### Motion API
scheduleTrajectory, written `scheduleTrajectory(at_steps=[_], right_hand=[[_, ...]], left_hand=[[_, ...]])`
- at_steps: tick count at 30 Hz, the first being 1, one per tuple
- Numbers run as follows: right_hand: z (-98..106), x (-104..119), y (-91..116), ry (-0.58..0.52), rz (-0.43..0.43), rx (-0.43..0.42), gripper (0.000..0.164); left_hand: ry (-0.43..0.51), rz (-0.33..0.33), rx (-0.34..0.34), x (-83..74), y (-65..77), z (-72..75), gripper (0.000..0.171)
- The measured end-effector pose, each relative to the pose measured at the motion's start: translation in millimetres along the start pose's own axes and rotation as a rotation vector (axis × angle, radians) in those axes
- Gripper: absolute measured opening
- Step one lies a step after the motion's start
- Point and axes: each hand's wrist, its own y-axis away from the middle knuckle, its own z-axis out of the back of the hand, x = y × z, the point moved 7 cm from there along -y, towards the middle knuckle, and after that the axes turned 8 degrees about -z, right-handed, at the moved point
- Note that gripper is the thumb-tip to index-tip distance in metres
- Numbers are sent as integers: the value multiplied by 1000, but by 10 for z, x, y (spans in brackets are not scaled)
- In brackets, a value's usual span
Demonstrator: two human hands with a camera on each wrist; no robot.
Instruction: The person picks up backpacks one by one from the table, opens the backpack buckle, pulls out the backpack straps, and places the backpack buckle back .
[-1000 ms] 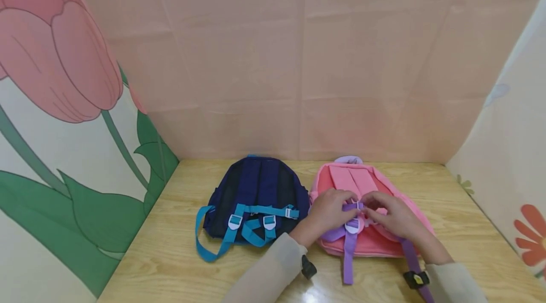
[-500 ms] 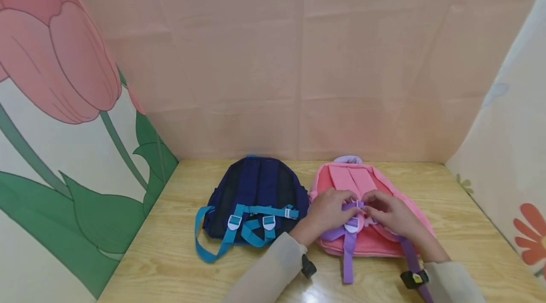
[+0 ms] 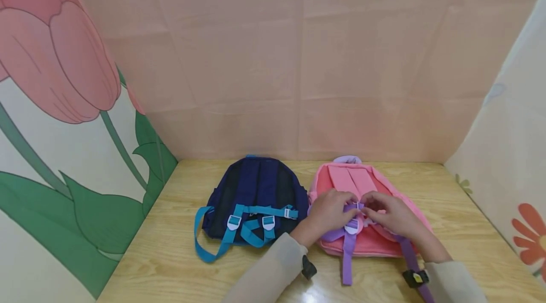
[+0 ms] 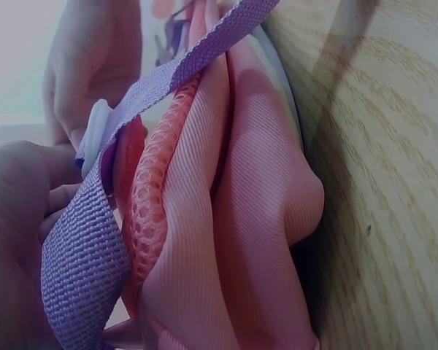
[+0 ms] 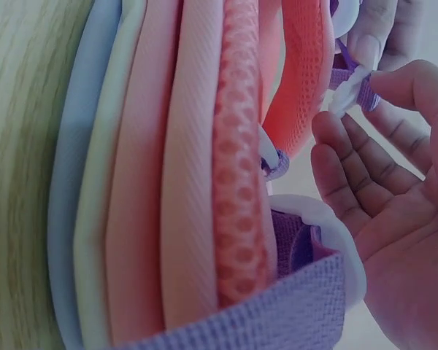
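Note:
A pink backpack (image 3: 396,243) lies on the table with its strap side up. Over its middle, my left hand (image 3: 328,212) pinches a purple strap (image 3: 350,207) close to a white plastic buckle (image 5: 347,93). From the other side my right hand (image 3: 391,215) pinches that buckle between thumb and fingertips, its other fingers loosely bent in the right wrist view. Both hands' fingertips nearly meet there. Just below them sits a larger white strap adjuster (image 3: 351,226), from which a loose purple strap end (image 3: 347,265) hangs over the bag's lower edge.
Close on the left lies a navy backpack (image 3: 268,179) with turquoise straps (image 3: 206,253) looped onto the wooden table (image 3: 162,227). Behind the table hangs a plain pinkish-beige backdrop (image 3: 239,56). Flower-printed panels (image 3: 38,142) stand at the sides. A purple strap (image 3: 409,255) runs under the right wrist.
Both hands stay at the white buckle with only tiny finger shifts. The two backpacks keep their places.

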Motion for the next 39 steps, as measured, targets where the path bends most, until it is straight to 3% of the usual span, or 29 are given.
scheduleTrajectory(at_steps=[7, 12, 17, 23, 32, 39], right_hand=[[6, -41, -15, 11, -33, -36, 15], [-2, -105, -5, -41, -66, -10, 16], [2, -94, 5, -81, -32, 22, 17], [24, -78, 0, -27, -21, 28, 15], [26, -73, -19, 11, -4, -25, 16], [19, -104, -5, -30, -33, -42, 14]], left_hand=[[3, -11, -11, 14, -8, 10, 25], [-3, -19, -12, 11, -18, 3, 23], [-13, -13, 2, 5, -29, -9, 24], [-34, -13, 8, 2, -32, -10, 26], [-52, -11, -2, -5, -15, -4, 28], [-27, -11, -24, 3, -4, 9, 24]])
